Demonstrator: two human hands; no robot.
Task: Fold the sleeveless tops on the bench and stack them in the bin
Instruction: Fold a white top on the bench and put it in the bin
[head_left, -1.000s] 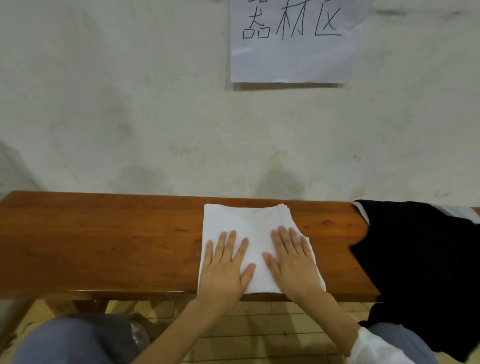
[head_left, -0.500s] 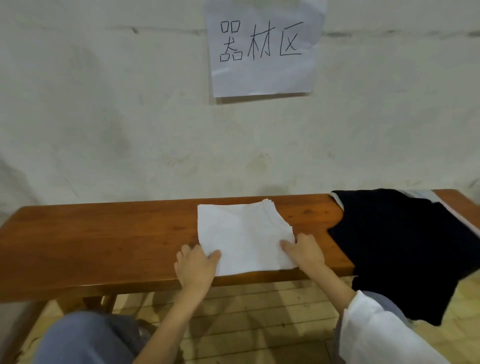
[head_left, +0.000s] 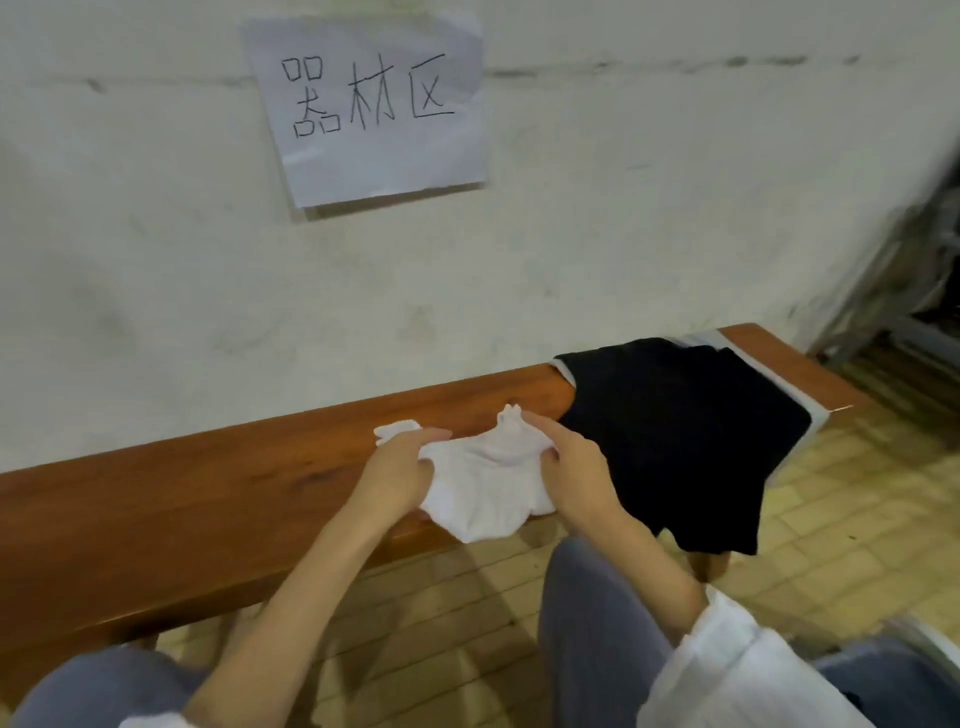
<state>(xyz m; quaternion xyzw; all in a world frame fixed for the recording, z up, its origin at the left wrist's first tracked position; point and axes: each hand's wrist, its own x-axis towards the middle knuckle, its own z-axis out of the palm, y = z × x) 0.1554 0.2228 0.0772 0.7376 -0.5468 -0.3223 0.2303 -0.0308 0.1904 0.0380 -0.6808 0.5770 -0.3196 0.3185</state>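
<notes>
A folded white top (head_left: 485, 488) is lifted just off the front edge of the wooden bench (head_left: 208, 499) and sags in the middle between my hands. My left hand (head_left: 400, 467) grips its left side, thumb on top. My right hand (head_left: 574, 467) grips its right side, fingers curled into the cloth. A black top (head_left: 680, 436) lies spread over the bench's right part and hangs over the front edge, with a light garment (head_left: 810, 415) showing under it. No bin is in view.
A white wall with a paper sign (head_left: 374, 104) stands right behind the bench. Metal racking (head_left: 914, 291) is at the far right. My knees in grey trousers (head_left: 597, 623) are below, over a tiled floor (head_left: 857, 530).
Both hands went from pressing the white top flat to gripping its sides and lifting it off the bench. The view swung left, so the bench now slants and its right end shows.
</notes>
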